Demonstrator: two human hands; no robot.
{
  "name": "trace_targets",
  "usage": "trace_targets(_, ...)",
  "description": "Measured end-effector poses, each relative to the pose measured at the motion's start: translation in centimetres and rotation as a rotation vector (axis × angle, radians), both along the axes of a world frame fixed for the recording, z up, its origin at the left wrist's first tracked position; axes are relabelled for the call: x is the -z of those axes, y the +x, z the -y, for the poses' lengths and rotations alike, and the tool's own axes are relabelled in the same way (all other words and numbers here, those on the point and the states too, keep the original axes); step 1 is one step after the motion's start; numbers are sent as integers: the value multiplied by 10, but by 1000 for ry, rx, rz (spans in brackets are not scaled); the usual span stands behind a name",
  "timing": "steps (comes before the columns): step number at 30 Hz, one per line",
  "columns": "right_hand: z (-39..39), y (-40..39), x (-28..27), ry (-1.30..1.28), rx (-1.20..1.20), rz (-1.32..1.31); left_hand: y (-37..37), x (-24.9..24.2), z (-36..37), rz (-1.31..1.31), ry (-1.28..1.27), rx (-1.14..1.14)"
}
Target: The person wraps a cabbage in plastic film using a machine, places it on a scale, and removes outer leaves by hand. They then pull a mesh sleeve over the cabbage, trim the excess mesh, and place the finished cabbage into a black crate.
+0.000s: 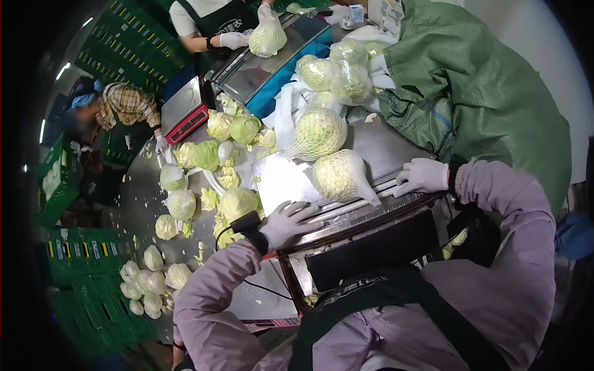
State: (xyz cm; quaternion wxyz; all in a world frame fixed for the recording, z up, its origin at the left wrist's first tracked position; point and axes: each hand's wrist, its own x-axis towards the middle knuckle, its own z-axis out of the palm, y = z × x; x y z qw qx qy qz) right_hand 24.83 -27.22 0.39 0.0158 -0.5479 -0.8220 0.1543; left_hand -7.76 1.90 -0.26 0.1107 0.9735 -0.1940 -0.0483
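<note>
My left hand [289, 224], in a white glove, rests with spread fingers at the left end of a wrapping machine's front edge [359, 224]. A dark box-shaped device with a cable is at that wrist. My right hand [424, 175], also gloved, has its fingers bent onto the right end of the clear plastic film [383, 192] along that edge. Between my hands, a cabbage in a white foam net [339, 175] lies on the metal plate, its net tail pointing at the film. Just behind it sits another netted cabbage [320, 132].
Film-wrapped cabbages [351, 71] pile up behind. A green woven sack [482, 93] bulges at the right. Loose cabbages [239, 204] and leaves cover the table to the left, near a red scale [187, 123]. One co-worker [216, 18] holds a netted cabbage [268, 38]; another [127, 105] stands left by green crates.
</note>
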Motion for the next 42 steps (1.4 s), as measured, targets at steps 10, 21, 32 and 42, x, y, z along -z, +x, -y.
trace_targets(10, 34, -50, -40, -362, 509, -546, -49, -30, 49, -421, -854, -723)
trace_targets(21, -192, 47, -97, 380, 570, -1278, 77, -103, -94, 684, -1469, -510)
trace_targets(32, -125, -3, 59, -316, 543, -1098, 78, 49, -21, 22, -131, -544)
trace_targets(42, -103, -18, 3, -776, 592, -1292, 75, -6, 5, 181, -754, -432)
